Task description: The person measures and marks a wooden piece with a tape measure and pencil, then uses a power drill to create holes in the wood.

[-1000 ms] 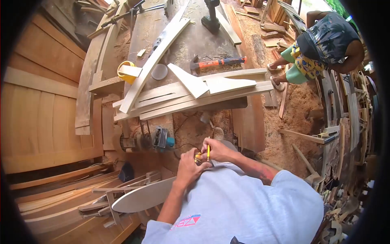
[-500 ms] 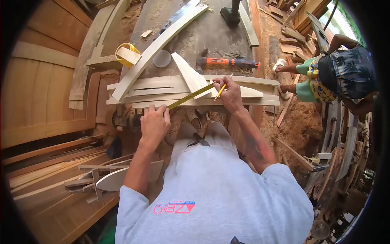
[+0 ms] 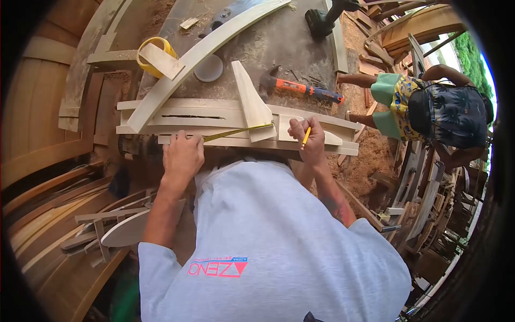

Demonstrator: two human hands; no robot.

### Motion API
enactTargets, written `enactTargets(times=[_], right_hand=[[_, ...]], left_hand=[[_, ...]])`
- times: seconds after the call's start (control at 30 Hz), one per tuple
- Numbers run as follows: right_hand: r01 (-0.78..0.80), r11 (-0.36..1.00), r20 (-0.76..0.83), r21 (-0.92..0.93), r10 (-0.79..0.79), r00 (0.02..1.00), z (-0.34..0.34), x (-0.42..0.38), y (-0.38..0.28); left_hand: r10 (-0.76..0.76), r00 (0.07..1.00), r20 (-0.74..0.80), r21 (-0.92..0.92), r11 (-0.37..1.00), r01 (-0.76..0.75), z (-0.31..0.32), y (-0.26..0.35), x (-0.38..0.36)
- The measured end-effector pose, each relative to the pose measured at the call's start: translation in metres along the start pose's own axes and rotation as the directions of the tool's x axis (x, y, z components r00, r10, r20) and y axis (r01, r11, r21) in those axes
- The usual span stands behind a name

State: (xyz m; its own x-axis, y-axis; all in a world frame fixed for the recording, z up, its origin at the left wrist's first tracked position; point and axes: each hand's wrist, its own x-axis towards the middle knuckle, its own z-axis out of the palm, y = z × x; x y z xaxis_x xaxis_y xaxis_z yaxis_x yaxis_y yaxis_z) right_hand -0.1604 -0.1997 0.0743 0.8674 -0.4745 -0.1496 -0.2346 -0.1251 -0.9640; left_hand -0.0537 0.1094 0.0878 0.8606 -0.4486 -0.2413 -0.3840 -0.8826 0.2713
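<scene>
My left hand (image 3: 183,155) is closed at the near end of a yellow tape measure (image 3: 236,132), whose case is hidden by the fingers. The blade runs right across the pale boards (image 3: 145,124), its tip resting on a tapered, curved wooden piece (image 3: 250,102). A yellow pencil (image 3: 306,138) is held in my right hand (image 3: 309,140), just right of that piece and apart from the tape. Under the right hand lies another shaped pale piece (image 3: 330,139). Behind the boards is a hammer (image 3: 306,90) with an orange and dark handle.
A long curved strip (image 3: 209,53) crosses the workbench (image 3: 257,40) beside a yellow tape roll (image 3: 155,56) and a round pale disc (image 3: 208,68). A dark cordless drill (image 3: 321,22) stands at the back. Another person (image 3: 434,104) is at the right, among wood scraps.
My right hand has let go of the tape's tip and moved away right, keeping the pencil. The tape tip now lies on the tapered piece. The head view has shifted.
</scene>
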Motion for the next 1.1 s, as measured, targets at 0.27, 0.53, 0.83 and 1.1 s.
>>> enactTargets(times=[0.27,0.53,0.83,1.1], right_hand=[[0.132,0.991,0.048,0.037,-0.133,0.990,0.004,-0.003,0.002],[-0.098,0.995,0.239,0.002,0.095,0.966,0.002,0.001,0.003],[-0.063,0.997,0.412,-0.037,0.072,0.908,-0.002,0.020,0.025],[-0.052,0.998,0.388,0.036,0.034,0.921,0.000,0.026,0.034]], left_hand=[[0.033,0.999,0.003,-0.045,0.998,-0.033,-0.007,-0.004,0.015],[0.039,0.998,0.044,-0.026,0.999,-0.038,-0.012,0.000,0.019],[0.011,0.998,0.068,-0.010,1.000,-0.010,-0.007,0.002,0.017],[0.025,0.999,0.036,0.004,1.000,-0.026,-0.009,-0.001,0.015]])
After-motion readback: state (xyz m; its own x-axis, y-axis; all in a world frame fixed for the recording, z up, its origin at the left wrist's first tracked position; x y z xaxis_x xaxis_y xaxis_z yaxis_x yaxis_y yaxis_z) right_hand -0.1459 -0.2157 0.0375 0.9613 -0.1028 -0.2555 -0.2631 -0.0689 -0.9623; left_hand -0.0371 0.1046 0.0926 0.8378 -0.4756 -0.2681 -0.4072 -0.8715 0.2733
